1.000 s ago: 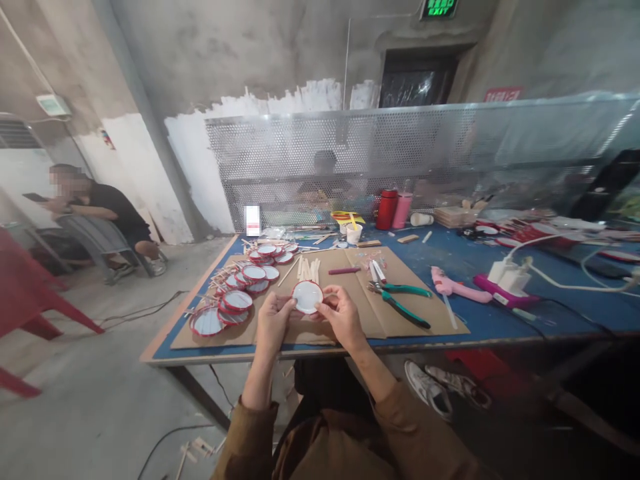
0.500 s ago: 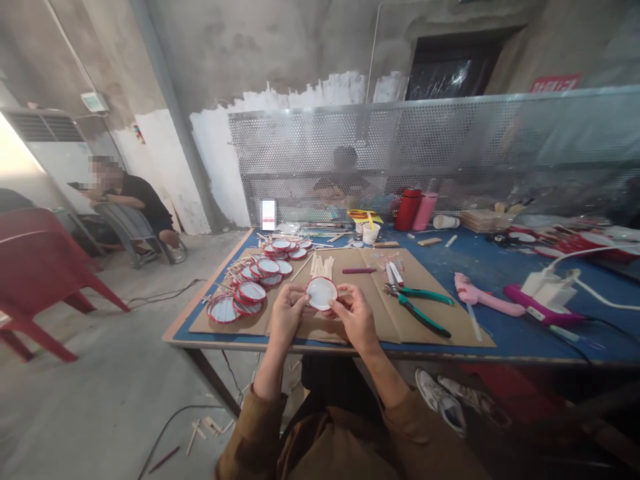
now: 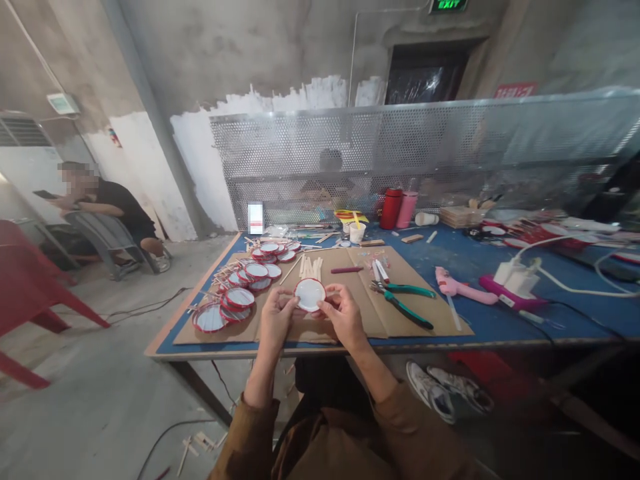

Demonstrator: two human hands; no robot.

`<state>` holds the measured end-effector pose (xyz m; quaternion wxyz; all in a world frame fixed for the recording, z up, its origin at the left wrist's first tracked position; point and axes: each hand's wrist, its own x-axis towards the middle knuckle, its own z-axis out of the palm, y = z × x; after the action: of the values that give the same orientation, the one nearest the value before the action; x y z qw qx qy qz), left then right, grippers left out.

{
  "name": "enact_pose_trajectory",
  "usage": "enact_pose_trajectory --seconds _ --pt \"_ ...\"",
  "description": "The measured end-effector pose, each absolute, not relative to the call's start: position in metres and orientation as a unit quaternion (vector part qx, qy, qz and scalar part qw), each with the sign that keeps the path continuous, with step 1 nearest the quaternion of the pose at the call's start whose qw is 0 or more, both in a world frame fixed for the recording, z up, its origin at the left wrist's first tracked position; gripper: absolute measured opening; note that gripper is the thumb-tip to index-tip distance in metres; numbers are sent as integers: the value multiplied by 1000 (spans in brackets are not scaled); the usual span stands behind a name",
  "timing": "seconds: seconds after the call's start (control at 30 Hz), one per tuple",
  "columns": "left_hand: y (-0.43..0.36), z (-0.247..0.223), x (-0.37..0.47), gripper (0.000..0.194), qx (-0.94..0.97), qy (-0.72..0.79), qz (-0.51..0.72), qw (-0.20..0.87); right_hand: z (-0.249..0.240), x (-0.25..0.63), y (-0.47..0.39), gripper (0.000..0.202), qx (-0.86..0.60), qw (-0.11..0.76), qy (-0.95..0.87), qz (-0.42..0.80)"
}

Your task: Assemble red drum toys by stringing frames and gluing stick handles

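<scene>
Between my two hands is a round white disc with a red rim [image 3: 311, 295]. My left hand [image 3: 276, 317] pinches its left edge, and my right hand [image 3: 344, 315] grips its right edge, thumbs on the near face. Just beyond the disc, pale wooden sticks [image 3: 311, 268] lie on the brown cardboard [image 3: 357, 287]. To the left, several similar red-rimmed discs [image 3: 240, 297] lie overlapping in a pile. A dark red pen-like stick [image 3: 347, 270] and green-handled pliers [image 3: 407, 308] rest to the right.
A pink glue gun [image 3: 463, 288] and a purple power strip [image 3: 515, 293] lie on the blue table [image 3: 430, 257]. Red and pink bottles [image 3: 391, 209] and a paper cup [image 3: 357, 232] stand near the perforated metal screen [image 3: 295, 150]. A seated person [image 3: 113, 203] is at the far left.
The view has turned slightly right, so the table items appear further left. Both hands still hold the disc, which now faces the camera a little more.
</scene>
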<state>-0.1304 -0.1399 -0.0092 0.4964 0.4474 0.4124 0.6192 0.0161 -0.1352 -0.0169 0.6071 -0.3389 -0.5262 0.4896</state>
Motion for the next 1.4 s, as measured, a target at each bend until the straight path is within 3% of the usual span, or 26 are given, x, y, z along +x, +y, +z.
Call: enact_pose_trajectory --seconds 0.83,1.03,1.23,1.4 --pt "-140 -9 -129 36 442 417 624 492 -16 17 -134 40 -361 599 -523 487" --pt "-139 -9 -128 44 450 406 604 518 -16 18 -134 47 -367 605 -498 502" --pt "-138 -7 -128 44 481 416 579 510 -11 27 -128 27 -401 583 -534 464" --pt "-136 -5 -126 44 457 420 596 510 3 48 -101 17 -441 483 -674 343"
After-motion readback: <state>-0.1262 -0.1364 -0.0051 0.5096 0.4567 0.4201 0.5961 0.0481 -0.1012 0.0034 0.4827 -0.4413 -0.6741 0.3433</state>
